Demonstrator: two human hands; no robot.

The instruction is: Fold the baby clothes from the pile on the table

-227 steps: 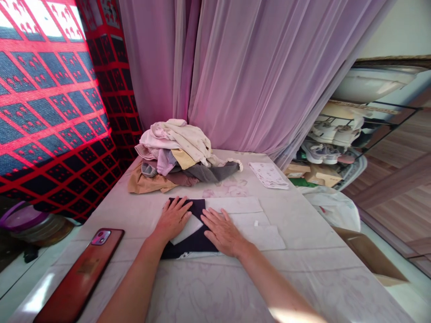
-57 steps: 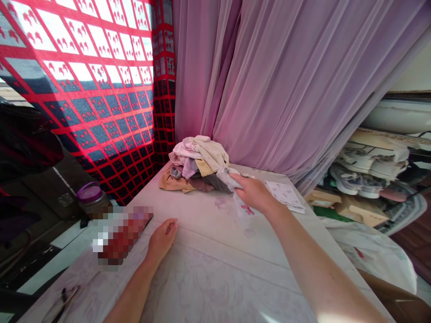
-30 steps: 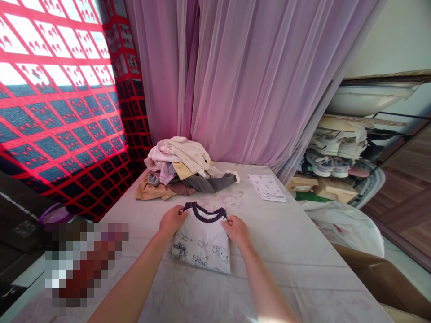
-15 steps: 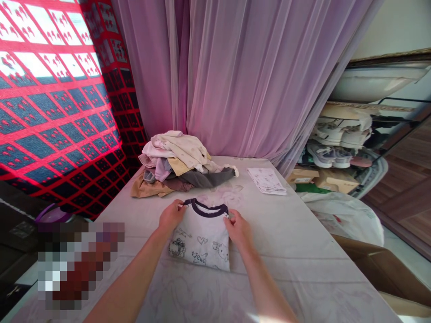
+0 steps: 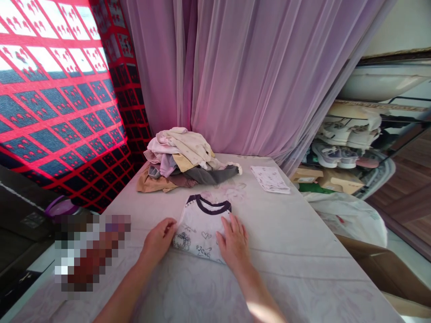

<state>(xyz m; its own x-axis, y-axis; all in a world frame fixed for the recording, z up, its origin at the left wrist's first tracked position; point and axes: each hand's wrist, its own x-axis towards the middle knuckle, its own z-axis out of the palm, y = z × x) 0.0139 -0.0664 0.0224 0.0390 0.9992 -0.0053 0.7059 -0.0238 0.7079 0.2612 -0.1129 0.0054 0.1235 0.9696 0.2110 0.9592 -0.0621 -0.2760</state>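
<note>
A folded white shirt with a dark neckband, a heart, lettering and printed figures lies flat on the sheet-covered surface, its neck away from me. My right hand rests palm down on the shirt's right side, fingers spread, hiding part of the print. Beside the shirt's left edge is my left hand, fingers loosely bent and holding nothing that I can see. Whether its fingertips touch the cloth is hard to make out.
A heap of mixed clothes sits at the back left. A folded spotted cloth lies at the back right. Purple curtains hang behind. On the right stand a shoe rack and a cardboard box.
Both hands have let go of the shirt's shoulders. The shirt now lies flat. My left hand has moved down to its left edge, and my right hand has flattened onto its right side.
</note>
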